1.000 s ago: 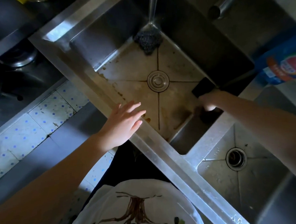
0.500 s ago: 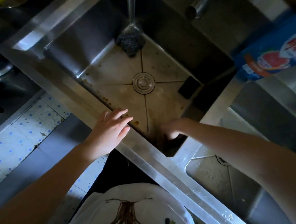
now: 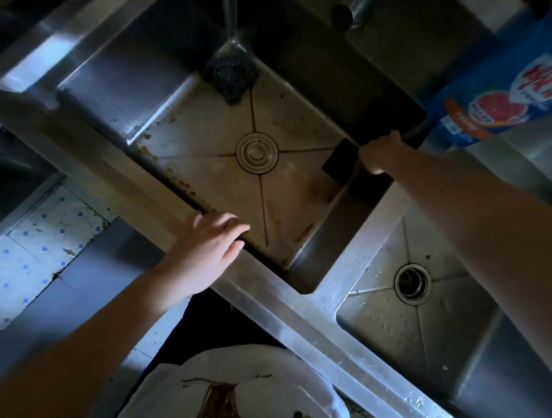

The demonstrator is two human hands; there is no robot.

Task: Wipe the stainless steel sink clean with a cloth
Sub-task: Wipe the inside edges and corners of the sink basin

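Steel sink point(image 3: 295, 118), stained floor. Left hand point(image 3: 206, 247) rests flat on front rim, fingers relaxed. Right hand point(image 3: 379, 152) curled at right wall, beside dark pad point(image 3: 339, 164); cloth in fist: cannot tell.

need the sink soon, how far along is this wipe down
Early. Nothing looks finished: brown grime lines the left basin's front edge. In hand: right hand curled at its right wall beside a dark pad; left hand rests on the rim. Left: floor creases, right basin.
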